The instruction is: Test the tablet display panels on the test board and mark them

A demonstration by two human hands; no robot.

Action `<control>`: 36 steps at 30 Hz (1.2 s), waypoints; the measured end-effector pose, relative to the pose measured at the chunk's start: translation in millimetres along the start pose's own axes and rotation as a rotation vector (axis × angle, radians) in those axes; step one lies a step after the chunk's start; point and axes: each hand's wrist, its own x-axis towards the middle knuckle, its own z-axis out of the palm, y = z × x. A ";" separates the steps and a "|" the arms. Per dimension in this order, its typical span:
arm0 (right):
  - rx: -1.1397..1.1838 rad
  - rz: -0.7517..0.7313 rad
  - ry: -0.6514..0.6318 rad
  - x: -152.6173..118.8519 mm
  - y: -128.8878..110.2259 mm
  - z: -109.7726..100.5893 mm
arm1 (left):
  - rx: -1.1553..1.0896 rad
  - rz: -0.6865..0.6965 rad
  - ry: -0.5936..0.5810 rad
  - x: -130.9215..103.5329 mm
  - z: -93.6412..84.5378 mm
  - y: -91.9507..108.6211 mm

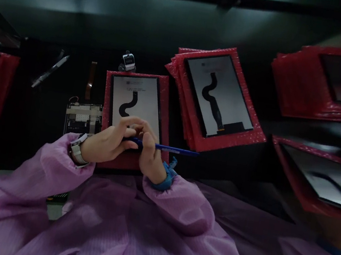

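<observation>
Over a red bag (164, 109), pen (173, 150) held

Left hand (112, 140) pinches the pen near one end; right hand (152, 155) grips it farther along. Below them a screen (147, 102) lies on the bag. Just beside, stacked bags (233, 138) bear a second screen (228, 89); their insides are hidden.

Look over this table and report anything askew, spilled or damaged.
The middle red pouch stack looks askew: its edges fan out, and it lies turned beside the straighter screen. No obvious spill or damage.
</observation>
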 end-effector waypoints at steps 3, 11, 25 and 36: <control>-0.028 -0.040 -0.026 0.0 -3.9 1.1 | 0.034 0.038 -0.029 1.6 0.9 2.5; -0.343 0.099 0.288 52.7 5.0 -47.5 | 0.499 -0.182 0.325 4.9 -45.0 -17.9; -0.940 -0.069 -0.330 91.5 12.7 -25.1 | 0.513 -0.690 0.659 -6.4 -86.6 -68.9; -0.845 -0.118 -0.373 77.6 20.9 -20.6 | 0.279 -0.388 0.644 -1.1 -79.4 -50.3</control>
